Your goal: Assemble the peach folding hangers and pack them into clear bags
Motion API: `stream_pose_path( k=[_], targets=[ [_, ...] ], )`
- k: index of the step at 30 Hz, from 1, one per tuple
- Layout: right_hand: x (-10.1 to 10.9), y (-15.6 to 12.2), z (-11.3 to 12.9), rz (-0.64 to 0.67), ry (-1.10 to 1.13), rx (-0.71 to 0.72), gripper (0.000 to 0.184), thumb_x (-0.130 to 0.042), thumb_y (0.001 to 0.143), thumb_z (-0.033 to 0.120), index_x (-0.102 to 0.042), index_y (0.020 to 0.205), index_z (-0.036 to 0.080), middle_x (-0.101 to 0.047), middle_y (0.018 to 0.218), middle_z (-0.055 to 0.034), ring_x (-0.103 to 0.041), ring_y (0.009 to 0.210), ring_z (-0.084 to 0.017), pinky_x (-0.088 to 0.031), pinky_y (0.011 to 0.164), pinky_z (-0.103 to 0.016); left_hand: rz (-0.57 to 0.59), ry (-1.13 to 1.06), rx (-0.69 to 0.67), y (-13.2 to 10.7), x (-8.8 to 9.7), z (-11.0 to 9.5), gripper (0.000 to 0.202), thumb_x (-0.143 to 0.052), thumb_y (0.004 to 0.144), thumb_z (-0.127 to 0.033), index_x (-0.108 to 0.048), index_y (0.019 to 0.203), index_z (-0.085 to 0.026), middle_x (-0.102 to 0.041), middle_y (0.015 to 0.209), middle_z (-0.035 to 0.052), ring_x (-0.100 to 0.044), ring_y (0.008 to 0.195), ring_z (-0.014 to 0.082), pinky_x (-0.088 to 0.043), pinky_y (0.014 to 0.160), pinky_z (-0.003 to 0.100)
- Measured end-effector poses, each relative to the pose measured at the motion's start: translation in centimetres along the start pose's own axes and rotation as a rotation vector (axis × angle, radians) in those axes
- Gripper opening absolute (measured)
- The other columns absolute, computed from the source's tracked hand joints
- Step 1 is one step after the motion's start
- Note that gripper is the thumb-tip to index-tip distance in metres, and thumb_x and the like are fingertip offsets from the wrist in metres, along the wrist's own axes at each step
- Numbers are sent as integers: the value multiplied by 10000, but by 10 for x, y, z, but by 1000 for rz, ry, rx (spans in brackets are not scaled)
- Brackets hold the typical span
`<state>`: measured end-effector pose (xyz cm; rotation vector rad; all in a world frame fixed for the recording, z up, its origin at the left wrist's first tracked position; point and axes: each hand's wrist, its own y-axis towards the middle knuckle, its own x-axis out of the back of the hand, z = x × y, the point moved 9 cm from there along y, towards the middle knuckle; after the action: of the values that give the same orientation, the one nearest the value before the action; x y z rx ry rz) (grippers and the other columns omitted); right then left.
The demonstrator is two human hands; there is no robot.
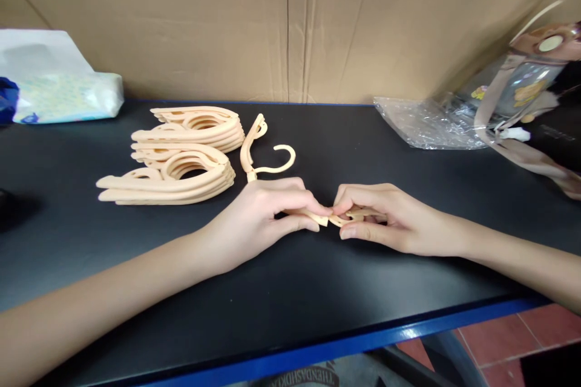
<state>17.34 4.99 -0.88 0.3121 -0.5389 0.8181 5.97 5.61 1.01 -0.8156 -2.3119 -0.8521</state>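
Observation:
My left hand (272,211) pinches a slim cream plastic hanger piece (318,217), most of it hidden under the fingers. Thumb and fingers of my right hand (385,217) close on another cream hanger piece (338,221), which has an opening in it. The ends of both pieces meet or nearly meet between my fingertips; whether they are joined I cannot tell. Just behind my left hand lies a cream hanger arm (247,148) with a curved hook (293,157) beside it. Two stacks of folded cream hangers, a front stack (204,184) and a rear stack (218,127), lie farther left.
The black table (272,314) has a blue front edge. A tissue pack (68,94) is at the back left. Clear plastic wrap (422,127) and a strapped bottle (535,84) stand at the back right. Cardboard (204,24) rises behind.

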Motion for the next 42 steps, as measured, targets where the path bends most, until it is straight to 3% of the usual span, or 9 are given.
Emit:
stream_pose_path(
  k=[10, 15, 19, 23, 27, 30, 35, 39, 42],
  targets=[
    [-2, -5, 12, 19, -310, 86, 150, -595, 955, 315, -614, 993, 171, -597, 854, -13, -543, 685, -98, -401, 596, -216, 65, 100, -54, -2, -8, -7, 140, -623, 940, -181, -717, 1045, -175, -696, 890, 8, -657, 796, 115, -492, 758, 208],
    [3, -10, 17, 22, -452, 149, 201, -617, 943, 315, -643, 1058, 152, -621, 888, -31, -550, 678, -105, -383, 604, -242, 33, 410, -122, -6, -7, -13, 230, -601, 957, -375, -707, 1082, -214, -699, 1119, 57, -558, 1162, 239, -416, 1009, 398],
    [15, -9, 22, -10, -582, 203, 124, -616, 928, 281, -666, 965, 173, -652, 832, -34, -550, 749, -157, -384, 699, -298, -65, 561, 47, -8, 4, 3, 374, -413, 1028, -400, -727, 1129, -223, -574, 1388, 92, -383, 1381, 312, -307, 1142, 536],
    [19, -9, 27, 11, -602, 252, 114, -573, 925, 221, -672, 972, 190, -676, 913, -52, -572, 913, -192, -374, 917, -374, -37, 547, 291, -10, 7, 25, 567, -305, 1024, -506, -652, 1276, -136, -455, 1503, 157, -323, 1429, 375, -303, 1146, 627],
    [15, -11, 23, 92, -605, 214, 163, -543, 941, 182, -697, 951, 234, -599, 1210, -80, -519, 1154, -212, -343, 1010, -395, -36, 511, 318, -9, 6, 26, 637, -281, 1020, -541, -606, 1312, -77, -444, 1511, 176, -384, 1409, 334, -323, 1166, 578],
    [13, -12, 19, 115, -598, 189, 216, -503, 985, 225, -710, 944, 269, -536, 1318, -63, -514, 1172, -201, -369, 995, -380, -38, 518, 326, -9, 7, 27, 632, -287, 1019, -539, -612, 1298, -74, -466, 1500, 153, -417, 1392, 308, -350, 1171, 526],
    [15, -9, 13, 19, -577, 133, 247, -444, 1013, 232, -659, 1127, 194, -600, 1239, -96, -584, 1090, -184, -438, 942, -329, -39, 531, 311, -10, 6, 27, 604, -315, 1019, -529, -612, 1294, -81, -492, 1479, 143, -447, 1373, 298, -372, 1165, 498],
    [10, -9, 19, -35, -683, 155, 364, -570, 955, 416, -612, 1199, 150, -646, 1154, -101, -608, 986, -215, -461, 883, -358, -21, 500, 276, -8, 4, 24, 557, -335, 1025, -496, -588, 1313, -92, -492, 1473, 146, -468, 1358, 293, -406, 1139, 497],
    [6, -10, 23, -20, -740, 209, 288, -547, 956, 219, -581, 1232, 142, -663, 1128, -91, -589, 1046, -222, -433, 953, -373, -29, 428, 205, -7, 4, 15, 447, -369, 1034, -402, -566, 1314, -114, -520, 1436, 129, -500, 1328, 246, -424, 1131, 433]
  ],
)
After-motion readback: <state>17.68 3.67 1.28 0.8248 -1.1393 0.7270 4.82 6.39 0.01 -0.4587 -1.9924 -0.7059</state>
